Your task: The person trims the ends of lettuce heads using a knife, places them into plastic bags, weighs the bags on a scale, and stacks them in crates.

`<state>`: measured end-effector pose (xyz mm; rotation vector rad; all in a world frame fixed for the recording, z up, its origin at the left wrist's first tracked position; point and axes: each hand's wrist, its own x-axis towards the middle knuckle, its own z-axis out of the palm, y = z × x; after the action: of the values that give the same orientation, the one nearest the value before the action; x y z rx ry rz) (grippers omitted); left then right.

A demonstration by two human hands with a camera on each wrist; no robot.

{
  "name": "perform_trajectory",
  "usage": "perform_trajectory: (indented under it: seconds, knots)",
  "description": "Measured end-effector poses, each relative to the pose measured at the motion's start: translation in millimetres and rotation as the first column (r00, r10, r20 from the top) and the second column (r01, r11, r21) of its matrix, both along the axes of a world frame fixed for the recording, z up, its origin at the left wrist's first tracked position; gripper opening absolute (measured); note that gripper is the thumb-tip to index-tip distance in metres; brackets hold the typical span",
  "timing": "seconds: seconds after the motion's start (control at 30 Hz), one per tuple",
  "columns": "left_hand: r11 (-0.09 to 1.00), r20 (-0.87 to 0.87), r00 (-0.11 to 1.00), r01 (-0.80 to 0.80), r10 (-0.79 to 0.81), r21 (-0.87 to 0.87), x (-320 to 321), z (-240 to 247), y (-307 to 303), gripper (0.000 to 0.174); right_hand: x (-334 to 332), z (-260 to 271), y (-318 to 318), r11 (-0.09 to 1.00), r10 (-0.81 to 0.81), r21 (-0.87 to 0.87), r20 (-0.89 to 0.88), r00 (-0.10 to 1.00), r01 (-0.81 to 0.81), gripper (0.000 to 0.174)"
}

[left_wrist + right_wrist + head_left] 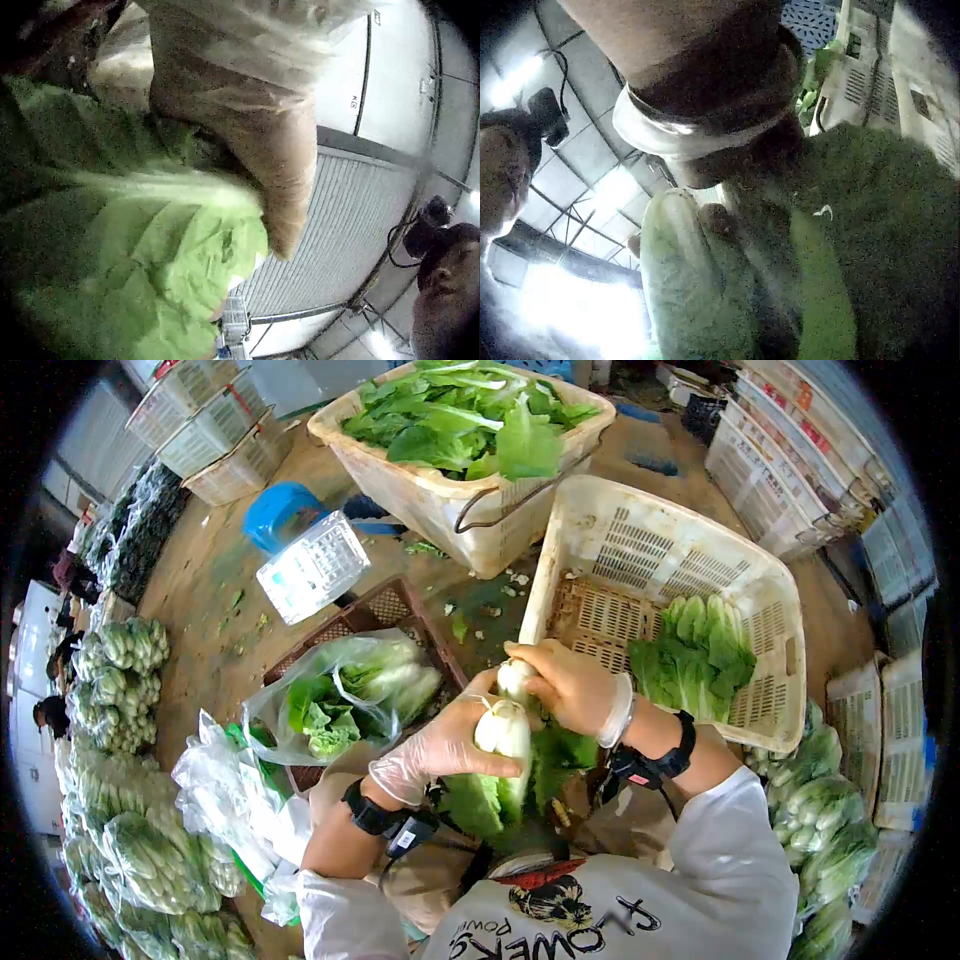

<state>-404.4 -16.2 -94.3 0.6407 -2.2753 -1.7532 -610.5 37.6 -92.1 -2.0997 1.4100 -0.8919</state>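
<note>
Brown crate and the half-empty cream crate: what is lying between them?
Head view: floor scattered with leaf scraps; lower in the picture, the left hand holding a pale-stemmed leafy vegetable also shows there.

Ceiling lights (516, 81) glare above a littered floor (200, 575).

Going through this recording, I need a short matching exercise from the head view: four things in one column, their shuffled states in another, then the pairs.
Things
1. Left hand
2. Brown crate
3. White crate at top centre
4. White crate right of centre

States
A. Heaped above its rim with leaves
B. Bears a clear bag
C. Partly filled with a leafy pile
D. Holds a white-based vegetable

Pairs
1-D, 2-B, 3-A, 4-C
</note>
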Motion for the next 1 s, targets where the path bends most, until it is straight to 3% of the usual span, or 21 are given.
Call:
perform_trajectory:
  seconds: [0.07,0.1,0.17,0.23,0.27,0.3,0.4,0.43,0.5,0.53,0.57,0.63,0.67,0.7,0.77,0.8,0.83,0.87,0.9,0.97,1.0]
  knots:
    - [0.946,-0.161,0.987,0.044,0.009,0.322,-3.8,-4.2,4.7,0.055,0.7,0.4,0.5,0.998,0.012,-0.07,0.058,0.998,-0.008,0.035]
    - [0.93,-0.162,0.987,0.054,0.006,0.363,-4.1,-4.0,4.0,0.059,2.3,0.2,0.9,0.998,-0.004,-0.064,0.073,0.997,0.009,0.035]
    - [0.923,-0.176,0.981,-0.006,0.079,0.384,-3.7,-11.3,5.3,0.062,0.6,-4.8,1.5,0.998,-0.016,-0.056,0.065,0.998,0.02,0.038]
    - [0.962,-0.214,0.965,-0.094,0.152,0.256,-6.0,-13.8,4.4,0.064,-2.4,-11.7,-1.6,0.999,-0.027,-0.022,0.183,0.983,0.031,0.044]
    - [0.956,-0.222,0.955,-0.139,0.199,0.258,-3.8,-4.6,4.2,0.061,-4.9,-18.5,-3.6,0.998,-0.006,0.056,0.314,0.949,-0.012,0.059]
    - [0.983,-0.19,0.973,-0.151,0.129,-0.107,-1.9,-10.1,-5.8,0.092,-2.6,-30.2,-7.0,0.989,0.032,0.103,0.552,0.833,-0.106,0.089]
    - [0.912,-0.209,0.89,-0.376,0.405,0.166,-8.3,-3.3,-0.1,0.087,27.1,-16.0,-0.8,0.924,0.169,0.185,0.586,0.793,-0.334,0.124]
    - [0.89,-0.175,0.883,-0.451,0.435,-0.065,-11.7,-10.1,1.8,0.095,26.5,-43.9,6.1,0.92,0.215,0.161,0.555,0.804,-0.357,0.107]
    - [0.813,-0.196,0.883,-0.469,0.426,-0.345,-13.4,-2.6,1.9,0.106,35.6,-34.2,10.6,0.876,0.094,0.391,0.435,0.896,-0.282,0.099]
    - [0.834,-0.246,0.863,-0.495,0.441,-0.244,-11.8,6.5,0.7,0.12,38.6,-38.2,9.6,0.875,0.103,0.388,0.433,0.896,-0.288,0.099]
    - [0.829,-0.25,0.858,-0.504,0.448,-0.244,-7.5,9.8,-1.0,0.12,41.0,-45.0,8.8,0.925,0.041,0.321,0.445,0.895,-0.202,0.099]
    - [0.914,-0.384,0.836,-0.403,0.392,0.055,3.7,16.1,-5.2,0.128,51.0,-39.4,4.5,0.962,-0.01,0.247,0.455,0.891,-0.115,0.099]
    - [0.952,-0.393,0.868,-0.292,0.303,0.089,13.9,18.0,-10.7,0.136,63.1,-25.1,-0.5,0.981,-0.004,0.154,0.62,0.784,-0.116,0.107]
    - [0.951,-0.401,0.864,-0.297,0.304,0.081,22.1,12.6,-15.8,0.136,73.6,-15.2,-4.6,0.993,0.018,0.061,0.761,0.649,-0.1,0.116]
    - [0.929,-0.35,0.93,-0.223,0.112,-0.295,39.3,6.3,-20.7,0.135,87.0,-8.7,-8.1,0.999,0.039,-0.013,0.713,0.7,-0.042,0.111]
    - [0.931,-0.325,0.925,-0.28,0.196,-0.235,49.1,1.5,-18.1,0.126,91.9,-5.1,-12.7,0.992,0.088,-0.121,0.462,0.882,-0.036,0.109]
    - [0.934,-0.347,0.905,-0.318,0.247,-0.163,59.0,16.7,-17.2,0.111,96.6,-1.9,-19.0,0.973,0.098,-0.224,0.164,0.982,-0.06,0.108]
    - [0.919,-0.314,0.883,-0.388,0.348,-0.073,72.9,16.8,-16.7,0.107,105.1,-1.3,-30.0,0.962,0.113,-0.266,0.166,0.98,-0.066,0.106]
    - [0.89,-0.27,0.856,-0.455,0.442,0.016,88.2,16.8,-16.7,0.102,110.4,6.6,-43.6,0.933,0.117,-0.324,-0.133,0.984,-0.155,0.107]
    - [0.81,-0.231,0.79,-0.586,0.568,-0.01,121.1,26.5,-14.8,0.096,124.8,22.9,-56.4,0.926,0.149,-0.325,-0.152,0.977,-0.192,0.106]
    - [0.724,-0.216,0.719,-0.686,0.66,-0.07,140.1,33.3,-15.4,0.092,126.3,19.9,-70.0,0.935,0.315,-0.213,0.124,0.941,-0.285,0.1]
